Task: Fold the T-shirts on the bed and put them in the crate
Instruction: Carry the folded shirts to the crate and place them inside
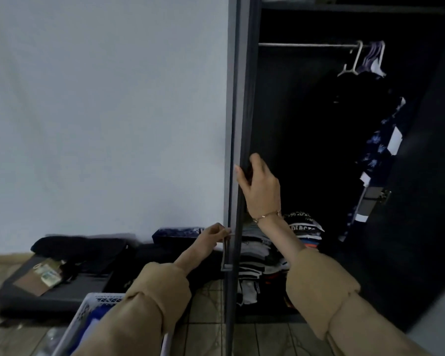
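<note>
A white plastic crate (88, 313) stands on the floor at the bottom left, with blue fabric (93, 327) inside; my left sleeve hides much of it. My left hand (212, 236) pinches the top of the metal handle (226, 253) on the wardrobe door (235, 111). My right hand (261, 186) grips the door's edge higher up, fingers curled round it. Stacks of folded clothes (260, 258) lie on the wardrobe floor behind the door. No bed is in view.
An open dark suitcase (62, 281) with papers lies on the floor by the white wall, a patterned blue box (176, 233) behind it. Inside the dark wardrobe a rail (306, 44) carries hangers and a blue patterned garment (380, 150). The second door (421, 201) stands open at right.
</note>
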{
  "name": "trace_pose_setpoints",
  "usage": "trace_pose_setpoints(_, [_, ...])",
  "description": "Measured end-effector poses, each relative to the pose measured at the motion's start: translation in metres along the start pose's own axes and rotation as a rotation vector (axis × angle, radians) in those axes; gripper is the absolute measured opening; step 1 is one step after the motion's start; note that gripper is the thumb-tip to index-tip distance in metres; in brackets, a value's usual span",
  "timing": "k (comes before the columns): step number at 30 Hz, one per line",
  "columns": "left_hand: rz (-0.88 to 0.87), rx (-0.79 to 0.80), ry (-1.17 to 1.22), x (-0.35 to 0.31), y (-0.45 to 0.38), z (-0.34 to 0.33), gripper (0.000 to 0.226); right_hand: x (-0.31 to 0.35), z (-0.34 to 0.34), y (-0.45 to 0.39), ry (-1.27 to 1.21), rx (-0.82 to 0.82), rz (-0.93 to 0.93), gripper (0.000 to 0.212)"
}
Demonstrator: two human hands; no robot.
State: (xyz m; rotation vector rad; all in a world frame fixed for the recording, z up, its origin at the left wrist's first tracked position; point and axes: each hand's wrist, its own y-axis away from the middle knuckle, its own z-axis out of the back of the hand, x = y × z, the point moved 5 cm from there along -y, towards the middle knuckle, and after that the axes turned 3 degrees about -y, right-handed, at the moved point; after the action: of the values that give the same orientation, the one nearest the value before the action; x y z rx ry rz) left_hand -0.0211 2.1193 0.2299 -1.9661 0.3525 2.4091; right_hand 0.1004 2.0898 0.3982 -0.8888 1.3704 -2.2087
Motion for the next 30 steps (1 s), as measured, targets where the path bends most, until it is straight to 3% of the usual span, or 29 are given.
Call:
trace_pose_setpoints(6, [-0.094, -0.031, -0.087, 0.003, 0.012, 0.018, 0.017, 0.016, -0.007, 0.013, -0.072, -0.065, -0.134, 0.024])
trace_pose_setpoints(10, [0.042, -0.008, 0.105, 0.014, 0.03, 0.035, 0.024, 0.025, -0.015, 0.03, -0.097, -0.05, -0.12, 0.015])
trace_pose_setpoints(14, [0.13, -0.046, 0.021, 0.035, 0.049, 0.066, 0.027, 0.047, -0.021, 0.038, -0.072, -0.034, 0.01, 0.019])
trace_pose_setpoints(17, [0.197, -0.117, -0.079, 0.06, 0.065, 0.097, 0.021, 0.073, -0.038, 0.055, -0.104, 0.084, 0.134, 0.014])
trace_pose_setpoints(23, [0.392, -0.181, -0.148, 0.126, 0.105, 0.158, 0.023, 0.092, -0.109, 0.111, -0.216, 0.438, -0.05, 0.004])
trace_pose_setpoints(30, [0.665, -0.253, -0.098, 0.211, 0.115, 0.227, 0.023, 0.091, -0.224, 0.185, -0.169, 0.858, -0.26, 0.009])
